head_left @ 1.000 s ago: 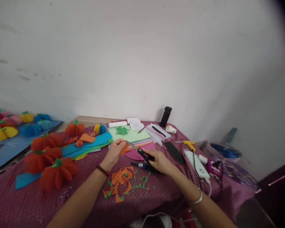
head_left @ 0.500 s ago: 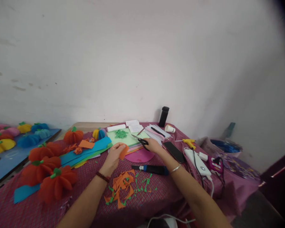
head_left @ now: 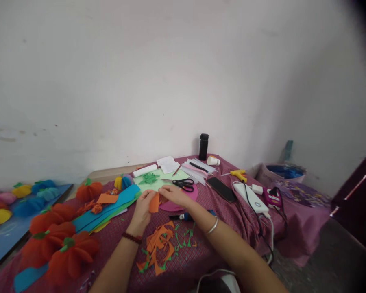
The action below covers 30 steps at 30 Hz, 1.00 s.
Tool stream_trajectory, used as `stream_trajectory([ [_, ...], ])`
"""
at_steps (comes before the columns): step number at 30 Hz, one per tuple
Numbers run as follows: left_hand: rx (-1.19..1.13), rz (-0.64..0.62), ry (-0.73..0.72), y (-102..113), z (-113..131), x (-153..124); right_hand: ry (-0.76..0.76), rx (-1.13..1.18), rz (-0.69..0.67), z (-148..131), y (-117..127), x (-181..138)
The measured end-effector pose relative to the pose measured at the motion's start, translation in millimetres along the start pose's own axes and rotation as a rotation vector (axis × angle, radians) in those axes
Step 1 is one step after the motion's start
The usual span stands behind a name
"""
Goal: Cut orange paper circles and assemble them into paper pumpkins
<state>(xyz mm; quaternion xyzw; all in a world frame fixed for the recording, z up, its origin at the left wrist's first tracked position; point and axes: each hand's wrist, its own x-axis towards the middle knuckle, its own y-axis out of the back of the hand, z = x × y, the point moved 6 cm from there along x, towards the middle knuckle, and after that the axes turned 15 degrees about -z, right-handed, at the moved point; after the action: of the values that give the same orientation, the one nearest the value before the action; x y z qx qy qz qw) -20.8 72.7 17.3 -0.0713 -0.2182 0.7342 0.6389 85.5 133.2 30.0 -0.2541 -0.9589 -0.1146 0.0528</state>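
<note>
My left hand (head_left: 142, 207) pinches a small piece of orange paper (head_left: 154, 203) above the cloth-covered table. The fingers of my right hand (head_left: 174, 194) are closed at the paper's upper right edge, their tips partly hidden. Just beyond that hand, black-handled scissors (head_left: 185, 185) lie on the light green sheet (head_left: 157, 183) and a pink paper disc (head_left: 192, 196). Orange and green paper scraps (head_left: 158, 244) are scattered nearer to me. A dark blue cutter (head_left: 177, 217) shows partly from under my right forearm.
Orange paper pumpkins (head_left: 70, 254) and blue strips (head_left: 110, 207) lie on the left. A phone (head_left: 222, 189), yellow glue gun (head_left: 239, 175) and white power bank (head_left: 251, 199) with cables are on the right. A black bottle (head_left: 203, 147) stands by the wall.
My right hand has let go of the scissors, which now lie on the papers. It has moved left and down to the orange paper. The view has turned slightly right.
</note>
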Motion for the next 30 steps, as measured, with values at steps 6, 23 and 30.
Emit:
stream_trajectory([
  [6, -0.001, -0.001, 0.001, 1.7, -3.0, 2.8, -0.055, 0.279, 0.129, 25.1, -14.1, 2.0],
  [23, 0.067, -0.119, 0.085, -4.5, -13.2, 1.6, 0.03, 0.414, 0.377, 31.3, 16.6, -16.2],
  [30, 0.106, -0.132, 0.078, -3.8, -13.8, 3.2, 0.015, 0.386, 0.283, 31.7, 11.4, -14.4],
])
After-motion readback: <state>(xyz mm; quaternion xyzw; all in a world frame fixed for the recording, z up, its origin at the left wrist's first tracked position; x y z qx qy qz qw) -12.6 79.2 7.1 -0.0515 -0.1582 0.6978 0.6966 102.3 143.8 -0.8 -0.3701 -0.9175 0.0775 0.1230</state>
